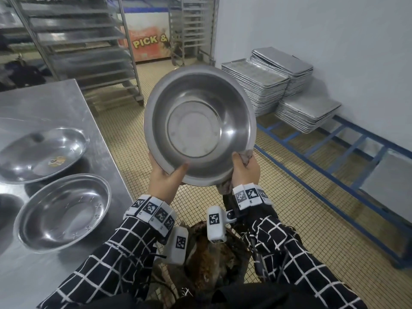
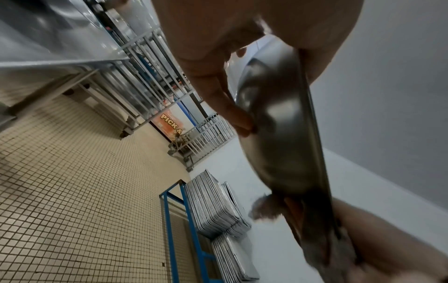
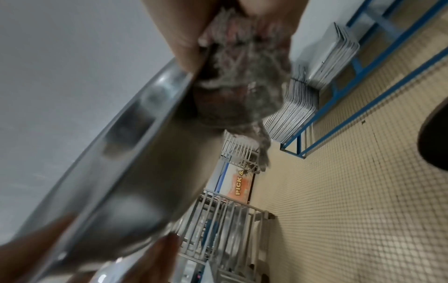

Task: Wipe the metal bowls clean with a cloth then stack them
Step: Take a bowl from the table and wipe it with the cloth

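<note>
Holding tilted steel bowl (image 1: 198,128), frame centre: left hand (image 1: 163,179) clamps rim, right hand (image 1: 245,171) pinches what seems a rag (image 1: 248,157) against rim; smooth metal could slip.
</note>
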Motion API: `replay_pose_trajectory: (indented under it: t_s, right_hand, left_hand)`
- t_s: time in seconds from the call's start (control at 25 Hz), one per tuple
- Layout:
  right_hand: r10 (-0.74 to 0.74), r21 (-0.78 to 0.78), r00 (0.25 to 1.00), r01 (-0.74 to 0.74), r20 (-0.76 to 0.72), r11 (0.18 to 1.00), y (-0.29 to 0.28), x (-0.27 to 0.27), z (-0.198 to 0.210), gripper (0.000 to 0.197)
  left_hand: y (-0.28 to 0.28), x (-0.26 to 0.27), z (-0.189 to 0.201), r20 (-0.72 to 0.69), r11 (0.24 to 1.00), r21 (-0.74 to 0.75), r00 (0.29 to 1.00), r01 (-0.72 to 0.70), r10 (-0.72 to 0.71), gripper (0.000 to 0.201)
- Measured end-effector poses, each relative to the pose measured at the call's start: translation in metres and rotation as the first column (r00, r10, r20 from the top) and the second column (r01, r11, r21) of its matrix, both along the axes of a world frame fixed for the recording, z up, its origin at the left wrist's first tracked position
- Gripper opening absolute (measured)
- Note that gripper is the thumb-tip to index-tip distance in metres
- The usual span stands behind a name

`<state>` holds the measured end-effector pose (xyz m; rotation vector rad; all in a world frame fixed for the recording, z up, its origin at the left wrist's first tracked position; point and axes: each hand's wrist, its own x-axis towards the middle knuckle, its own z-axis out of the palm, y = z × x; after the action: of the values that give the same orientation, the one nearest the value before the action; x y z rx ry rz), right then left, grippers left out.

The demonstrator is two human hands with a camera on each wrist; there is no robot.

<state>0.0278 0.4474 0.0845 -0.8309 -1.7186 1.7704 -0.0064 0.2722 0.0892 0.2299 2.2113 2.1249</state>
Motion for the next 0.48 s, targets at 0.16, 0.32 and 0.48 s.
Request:
replay_pose_trajectory:
  t_s: [0.16, 0.32, 0.48]
  right_hand:
    - [0.093, 0.025, 0.993, -0.095, 0.066, 0.995, -0.003, 0.001, -0.002, 0.032]
    - [0.361, 0.028, 0.824, -0.414, 0.438, 0.910, -0.002, 0.007, -0.005, 0.037]
    - [0.273, 0.404, 0.763, -0.567, 0.586, 0.718, -0.013, 0.014, 0.002, 0.019]
  left_hand:
    - [0.007, 0.004, 0.006, 0.129, 0.997, 0.077, 0.991, 0.008, -0.018, 0.007]
    - [-0.009, -0.017, 0.002, 0.149, 0.994, -0.054, 0.984, -0.091, 0.098, 0.009]
    - [-0.019, -0.022, 0.002, 0.043, 0.979, -0.198, 0.998, -0.044, 0.053, 0.019]
